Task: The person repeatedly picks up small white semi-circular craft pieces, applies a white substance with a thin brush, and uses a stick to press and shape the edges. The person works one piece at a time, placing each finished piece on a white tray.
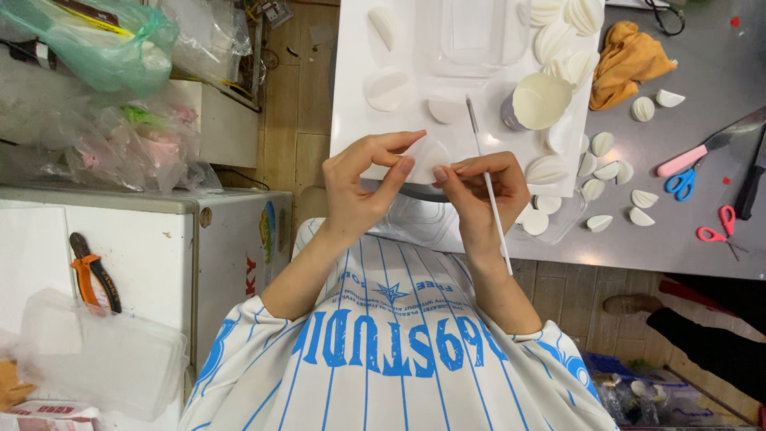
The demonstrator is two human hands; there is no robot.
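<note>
My left hand (pixel 363 185) and my right hand (pixel 479 187) both pinch a small folded white paper piece (pixel 424 156) in front of my chest. A thin white brush (pixel 488 187) also rests in my right hand, its tip pointing away from me over the white board (pixel 359 96). On that board lie several folded white paper discs (pixel 388 88) and a small tipped cup (pixel 536 102) with a cream-coloured inside.
More folded paper pieces (pixel 606 172) lie on the grey table (pixel 702 239), beside an orange cloth (pixel 630 60), a pink-handled knife (pixel 702 152), blue scissors (pixel 681 183) and red scissors (pixel 718 227). At the left, a white cabinet (pixel 159 239) carries orange pliers (pixel 94 273) and a clear plastic box (pixel 96 355).
</note>
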